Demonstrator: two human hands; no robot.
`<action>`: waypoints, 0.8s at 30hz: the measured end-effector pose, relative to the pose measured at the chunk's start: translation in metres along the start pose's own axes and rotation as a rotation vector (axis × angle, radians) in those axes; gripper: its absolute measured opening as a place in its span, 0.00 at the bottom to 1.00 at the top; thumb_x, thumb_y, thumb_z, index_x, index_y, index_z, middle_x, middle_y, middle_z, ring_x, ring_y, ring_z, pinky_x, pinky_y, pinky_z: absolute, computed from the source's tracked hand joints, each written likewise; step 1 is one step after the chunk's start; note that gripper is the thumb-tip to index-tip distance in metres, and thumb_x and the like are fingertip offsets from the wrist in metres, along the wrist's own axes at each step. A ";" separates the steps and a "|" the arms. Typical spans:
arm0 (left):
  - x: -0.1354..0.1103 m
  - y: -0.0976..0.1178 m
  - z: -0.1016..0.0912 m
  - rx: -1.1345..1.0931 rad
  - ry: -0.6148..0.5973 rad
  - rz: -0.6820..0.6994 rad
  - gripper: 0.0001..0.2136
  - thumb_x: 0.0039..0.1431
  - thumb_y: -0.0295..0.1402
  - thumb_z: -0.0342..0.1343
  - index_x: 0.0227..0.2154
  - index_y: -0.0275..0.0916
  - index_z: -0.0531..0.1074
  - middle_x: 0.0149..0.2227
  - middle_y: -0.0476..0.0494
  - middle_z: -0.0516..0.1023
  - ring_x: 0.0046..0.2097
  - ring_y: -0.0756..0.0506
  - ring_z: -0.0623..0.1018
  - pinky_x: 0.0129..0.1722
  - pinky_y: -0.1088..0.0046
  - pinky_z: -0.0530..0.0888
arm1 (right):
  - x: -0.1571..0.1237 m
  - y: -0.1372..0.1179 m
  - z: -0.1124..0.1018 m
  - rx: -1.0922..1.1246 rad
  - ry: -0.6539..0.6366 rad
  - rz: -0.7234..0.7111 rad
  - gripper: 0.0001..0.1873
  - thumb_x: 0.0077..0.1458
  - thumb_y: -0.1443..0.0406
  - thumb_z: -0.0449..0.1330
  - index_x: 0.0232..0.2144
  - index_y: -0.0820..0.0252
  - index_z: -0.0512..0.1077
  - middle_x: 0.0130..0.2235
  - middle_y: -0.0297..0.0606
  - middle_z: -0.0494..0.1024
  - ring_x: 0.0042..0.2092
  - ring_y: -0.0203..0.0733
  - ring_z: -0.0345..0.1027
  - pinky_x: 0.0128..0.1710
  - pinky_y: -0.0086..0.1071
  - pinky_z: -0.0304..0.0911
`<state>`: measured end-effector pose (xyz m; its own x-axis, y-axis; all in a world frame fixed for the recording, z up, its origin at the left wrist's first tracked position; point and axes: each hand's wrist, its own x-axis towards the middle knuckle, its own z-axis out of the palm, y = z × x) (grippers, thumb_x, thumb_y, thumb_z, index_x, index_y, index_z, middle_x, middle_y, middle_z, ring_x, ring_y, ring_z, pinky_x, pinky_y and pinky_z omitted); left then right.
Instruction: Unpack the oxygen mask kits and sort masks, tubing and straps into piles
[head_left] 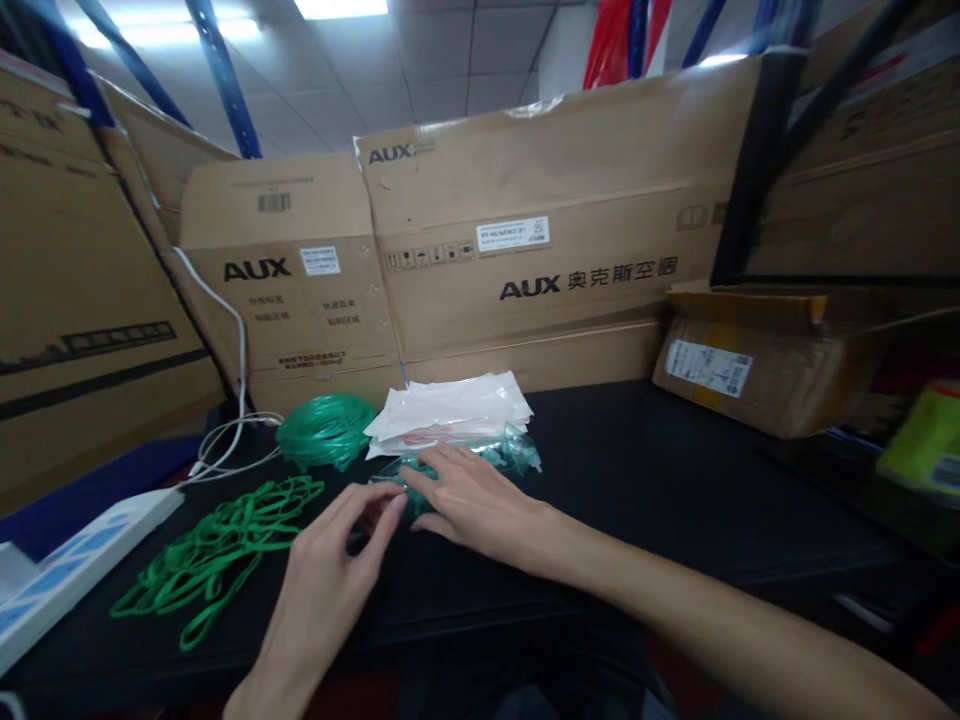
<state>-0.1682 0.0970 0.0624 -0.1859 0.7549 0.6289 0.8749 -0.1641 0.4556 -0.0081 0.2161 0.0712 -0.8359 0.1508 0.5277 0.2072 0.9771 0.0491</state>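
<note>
My left hand [337, 550] is closed in a pinch, thumb and index fingertips together near the right hand's fingers; what they hold, if anything, is too small to make out. Palm down, my right hand [472, 500] rests with its fingers apart on translucent green plastic pieces [521, 452], which it partly covers. Behind both hands lies a stack of white flat packets [454, 405]. To the left of it is a coil of clear green tubing [324, 430]. A loose tangle of green elastic straps [232, 545] spreads over the black table [637, 490] beside my left hand.
A white power strip [90, 560] and its white cable [240, 350] lie at the left. Large cardboard panels [585, 220] wall off the back. An opened cardboard box [750, 365] stands at the back right, with a yellow-green package [926, 440] at the far right.
</note>
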 end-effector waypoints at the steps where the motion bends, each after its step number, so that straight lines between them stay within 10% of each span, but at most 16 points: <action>1: -0.004 -0.001 0.004 -0.008 -0.025 -0.012 0.11 0.65 0.46 0.54 0.41 0.47 0.75 0.37 0.47 0.81 0.37 0.42 0.80 0.38 0.69 0.77 | -0.009 0.001 -0.006 0.019 0.017 0.010 0.28 0.60 0.60 0.66 0.59 0.61 0.66 0.57 0.53 0.72 0.61 0.58 0.64 0.59 0.51 0.65; 8: -0.006 0.004 0.026 0.057 -0.283 0.015 0.12 0.67 0.45 0.51 0.35 0.47 0.75 0.33 0.49 0.79 0.35 0.44 0.79 0.36 0.70 0.73 | -0.074 0.039 -0.049 0.123 0.187 0.318 0.13 0.67 0.59 0.56 0.48 0.56 0.76 0.48 0.46 0.78 0.49 0.51 0.72 0.51 0.46 0.68; 14: 0.012 0.012 0.033 0.186 -0.324 -0.047 0.15 0.67 0.47 0.49 0.34 0.46 0.77 0.37 0.48 0.81 0.38 0.41 0.80 0.38 0.67 0.72 | -0.088 0.086 -0.040 0.404 0.092 0.757 0.20 0.62 0.53 0.60 0.48 0.62 0.74 0.38 0.42 0.80 0.36 0.44 0.74 0.37 0.37 0.68; 24: 0.008 0.014 0.043 0.100 -0.256 0.098 0.15 0.68 0.47 0.50 0.36 0.46 0.78 0.38 0.48 0.82 0.40 0.42 0.81 0.43 0.69 0.74 | -0.093 0.096 -0.020 0.659 0.079 0.752 0.13 0.59 0.63 0.65 0.44 0.61 0.71 0.40 0.41 0.82 0.38 0.41 0.75 0.39 0.32 0.67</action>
<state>-0.1379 0.1280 0.0466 0.0097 0.8761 0.4821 0.9252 -0.1907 0.3280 0.0996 0.2930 0.0440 -0.5626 0.7762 0.2846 0.3250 0.5242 -0.7871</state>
